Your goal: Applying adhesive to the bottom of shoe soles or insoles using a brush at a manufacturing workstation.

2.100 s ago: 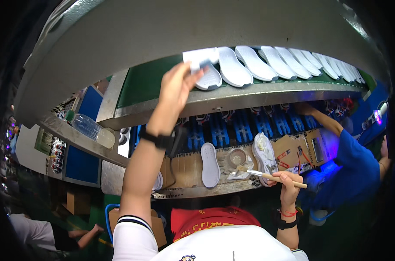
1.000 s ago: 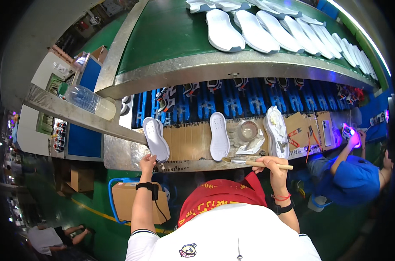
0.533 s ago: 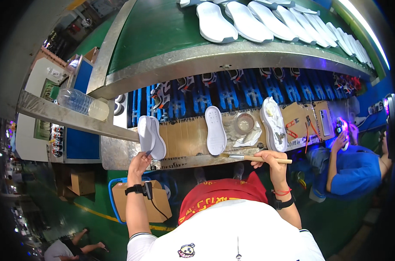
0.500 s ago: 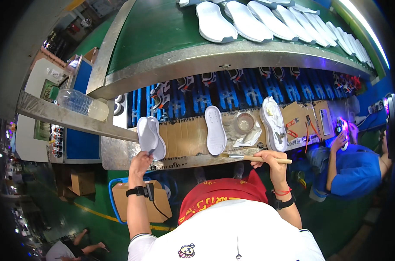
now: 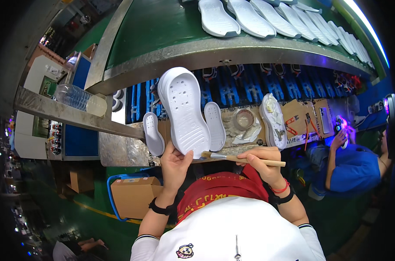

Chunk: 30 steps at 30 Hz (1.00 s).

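Note:
A white shoe sole (image 5: 186, 111) is raised above the bench, its inner face with small holes turned toward me. My left hand (image 5: 175, 164) grips its near end between thumb and fingers. In my right hand (image 5: 265, 162) is a paintbrush (image 5: 243, 159) with a wooden handle, its bristles at the near edge of the sole. Two more white soles lie on the bench, one sole (image 5: 153, 134) to the left of the raised one and another sole (image 5: 216, 127) just right of it, partly covered. A small round bowl (image 5: 244, 119) stands beyond the brush.
Another sole (image 5: 273, 122) holds crumpled scraps, beside red-handled pliers (image 5: 291, 124) and a phone (image 5: 325, 121). Above runs a green conveyor (image 5: 162, 39) with a metal edge and several soles. A plastic bottle (image 5: 78, 99) lies on a metal beam. At right sits a person in blue (image 5: 354, 167).
My left hand has lifted one sole from the left pair and brought it right, toward me. The brush has moved left, with its bristles now at the sole's near end.

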Tool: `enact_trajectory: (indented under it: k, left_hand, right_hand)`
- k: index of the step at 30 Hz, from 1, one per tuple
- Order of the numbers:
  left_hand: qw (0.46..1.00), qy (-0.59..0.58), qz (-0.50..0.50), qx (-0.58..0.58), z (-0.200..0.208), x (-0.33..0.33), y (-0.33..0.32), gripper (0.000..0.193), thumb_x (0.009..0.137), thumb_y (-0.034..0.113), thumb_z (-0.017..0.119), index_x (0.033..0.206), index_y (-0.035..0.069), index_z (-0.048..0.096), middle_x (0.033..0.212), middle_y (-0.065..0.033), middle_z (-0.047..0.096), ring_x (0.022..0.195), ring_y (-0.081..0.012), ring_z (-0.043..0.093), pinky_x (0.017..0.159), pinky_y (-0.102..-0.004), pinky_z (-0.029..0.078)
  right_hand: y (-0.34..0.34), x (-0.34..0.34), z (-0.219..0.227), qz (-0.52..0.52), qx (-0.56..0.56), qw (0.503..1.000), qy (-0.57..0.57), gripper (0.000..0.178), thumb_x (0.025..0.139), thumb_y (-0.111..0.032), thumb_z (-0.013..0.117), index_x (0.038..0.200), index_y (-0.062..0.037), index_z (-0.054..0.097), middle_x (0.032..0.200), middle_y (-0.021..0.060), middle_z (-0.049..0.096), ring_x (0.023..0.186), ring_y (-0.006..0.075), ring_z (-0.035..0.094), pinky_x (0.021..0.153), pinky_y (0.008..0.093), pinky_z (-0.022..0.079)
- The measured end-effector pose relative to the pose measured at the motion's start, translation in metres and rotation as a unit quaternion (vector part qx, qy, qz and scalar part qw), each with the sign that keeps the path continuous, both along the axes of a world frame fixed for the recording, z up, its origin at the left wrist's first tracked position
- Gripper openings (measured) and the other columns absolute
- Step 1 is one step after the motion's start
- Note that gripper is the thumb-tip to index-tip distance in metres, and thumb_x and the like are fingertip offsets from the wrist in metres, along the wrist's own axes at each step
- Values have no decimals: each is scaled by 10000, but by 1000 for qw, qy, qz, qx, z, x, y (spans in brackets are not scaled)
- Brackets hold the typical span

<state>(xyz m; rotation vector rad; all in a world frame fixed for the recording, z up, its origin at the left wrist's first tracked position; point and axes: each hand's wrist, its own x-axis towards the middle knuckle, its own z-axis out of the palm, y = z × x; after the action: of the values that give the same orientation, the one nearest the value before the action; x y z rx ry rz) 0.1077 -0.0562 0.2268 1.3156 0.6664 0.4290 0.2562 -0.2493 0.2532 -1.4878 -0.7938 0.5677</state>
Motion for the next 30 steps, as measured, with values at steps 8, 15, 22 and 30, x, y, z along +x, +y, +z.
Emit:
enact_trajectory:
  k: [8,15,22,30]
  left_hand:
    - [999,-8,-5,39,2,1,-6,416,832,-67,558,1226,-53,427,1076,-144,597,972,-156,597,844,-260,479]
    - [999,1,-5,32,3,1,-8,411,836,-63,555,1224,-61,422,1077,-149,592,981,-162,593,842,-256,483]
    - [1000,4,-8,25,4,4,-11,401,837,-59,557,1216,-62,426,1076,-148,592,973,-162,597,841,-261,486]
    - [999,1,-23,24,2,7,-11,408,839,-62,554,1226,-61,423,1075,-149,597,977,-163,597,840,-261,488]
  right_hand:
    - [4,3,6,18,-10,999,-47,133,811,-26,562,811,34,680,674,104,672,566,175,644,522,254,491]
    - [-4,9,6,23,-15,999,-28,139,805,-21,553,809,40,678,665,105,670,572,175,644,541,260,501]
    - [-5,14,10,29,-23,997,-64,163,802,-38,539,797,54,674,656,122,665,574,175,642,544,249,500]
    - [-6,23,12,44,-20,992,-121,127,777,-19,564,789,27,682,644,108,659,531,193,624,518,265,485]
